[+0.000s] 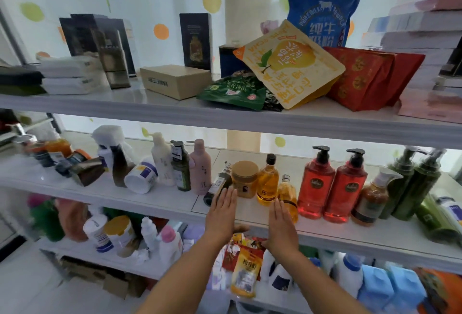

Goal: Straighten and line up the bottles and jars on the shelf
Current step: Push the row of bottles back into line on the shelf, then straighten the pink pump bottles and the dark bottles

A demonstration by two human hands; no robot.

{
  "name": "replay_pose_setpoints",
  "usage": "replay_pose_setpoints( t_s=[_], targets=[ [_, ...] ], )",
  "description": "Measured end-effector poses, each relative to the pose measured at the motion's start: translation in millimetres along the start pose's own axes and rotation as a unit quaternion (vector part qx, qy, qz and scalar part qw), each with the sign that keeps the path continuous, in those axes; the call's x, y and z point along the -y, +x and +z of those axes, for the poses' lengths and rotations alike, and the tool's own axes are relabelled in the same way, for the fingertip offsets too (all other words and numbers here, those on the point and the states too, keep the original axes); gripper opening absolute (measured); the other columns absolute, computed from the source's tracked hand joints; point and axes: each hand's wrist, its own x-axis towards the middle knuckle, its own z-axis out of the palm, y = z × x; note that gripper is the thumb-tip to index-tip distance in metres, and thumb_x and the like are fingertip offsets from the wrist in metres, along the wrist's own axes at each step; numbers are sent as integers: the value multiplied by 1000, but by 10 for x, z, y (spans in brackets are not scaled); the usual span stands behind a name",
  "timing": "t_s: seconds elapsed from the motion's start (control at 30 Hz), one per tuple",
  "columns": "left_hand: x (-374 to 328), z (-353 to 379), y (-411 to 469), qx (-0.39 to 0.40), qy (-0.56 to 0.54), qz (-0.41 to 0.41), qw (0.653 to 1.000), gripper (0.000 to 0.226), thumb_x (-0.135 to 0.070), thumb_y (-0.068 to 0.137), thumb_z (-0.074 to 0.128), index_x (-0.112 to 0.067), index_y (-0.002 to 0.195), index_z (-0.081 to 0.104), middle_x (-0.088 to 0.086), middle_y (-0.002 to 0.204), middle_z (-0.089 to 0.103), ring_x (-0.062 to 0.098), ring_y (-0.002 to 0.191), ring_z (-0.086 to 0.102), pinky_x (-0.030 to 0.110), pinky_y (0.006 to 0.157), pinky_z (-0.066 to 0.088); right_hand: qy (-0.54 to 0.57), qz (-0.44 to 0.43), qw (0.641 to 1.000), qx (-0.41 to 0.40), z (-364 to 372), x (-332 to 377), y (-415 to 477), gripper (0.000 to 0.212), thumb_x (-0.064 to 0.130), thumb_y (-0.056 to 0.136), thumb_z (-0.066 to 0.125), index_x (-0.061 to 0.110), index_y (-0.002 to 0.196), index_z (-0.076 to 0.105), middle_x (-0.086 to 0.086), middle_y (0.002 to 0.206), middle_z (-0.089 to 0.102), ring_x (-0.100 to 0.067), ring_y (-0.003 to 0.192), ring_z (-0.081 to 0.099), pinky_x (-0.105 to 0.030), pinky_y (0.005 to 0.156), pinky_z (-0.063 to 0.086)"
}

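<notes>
On the middle shelf [160,203] stand an amber jar with a tan lid [244,178], an upright amber bottle [267,181], a smaller tilted amber bottle [287,195] and a dark bottle lying on its side [217,186]. My left hand [223,216] is flat with straight fingers, its fingertips against the lying dark bottle. My right hand [281,226] is flat too, its edge beside the small tilted amber bottle. Two red pump bottles [332,186] stand to the right, then a brown pump bottle [372,198] and green pump bottles [412,183].
Left on the same shelf are a tipped white jar [141,176], cream, green and pink bottles [182,166] and a leaning spray bottle [117,156]. The upper shelf holds boxes and snack bags [287,63]. The lower shelf [125,258] carries jars, bottles and packets.
</notes>
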Motion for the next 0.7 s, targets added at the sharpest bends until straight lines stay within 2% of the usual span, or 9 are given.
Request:
replay_pose_setpoints(
  t_s=[0.2, 0.4, 0.6, 0.7],
  targets=[
    [589, -65, -191, 25, -28, -2, 999, 107, -61, 82, 54, -8, 150, -10, 9, 160, -11, 23, 148, -9, 40, 121, -1, 23, -24, 999, 0, 52, 597, -31, 107, 35, 84, 66, 6, 149, -14, -8, 158, -18, -22, 147, -12, -31, 120, 1],
    [843, 1, -197, 46, -35, -9, 998, 106, -61, 84, 51, -7, 149, -12, 10, 159, -16, 23, 148, -12, 40, 120, -4, 44, -31, 998, 13, 110, 946, 38, 110, 34, 81, 69, 6, 149, -12, -8, 158, -17, -21, 147, -12, -31, 121, 2],
    [1002, -71, 30, 38, -50, -48, 997, 109, -60, 82, 56, -8, 149, -13, 9, 159, -14, 24, 148, -9, 40, 120, -2, 65, -50, 997, 3, 45, 1123, 386, 114, 33, 77, 73, 6, 149, -11, -6, 159, -14, -20, 148, -9, -30, 121, 5],
    [1144, -167, 137, -2, -54, -67, 996, 109, -62, 81, 55, -8, 150, -10, 10, 160, -8, 24, 148, -6, 38, 120, 1, 87, -68, 994, -5, -28, 1224, 605, 115, 34, 76, 75, 7, 149, -10, -6, 159, -12, -20, 148, -8, -31, 120, 5]
  ],
)
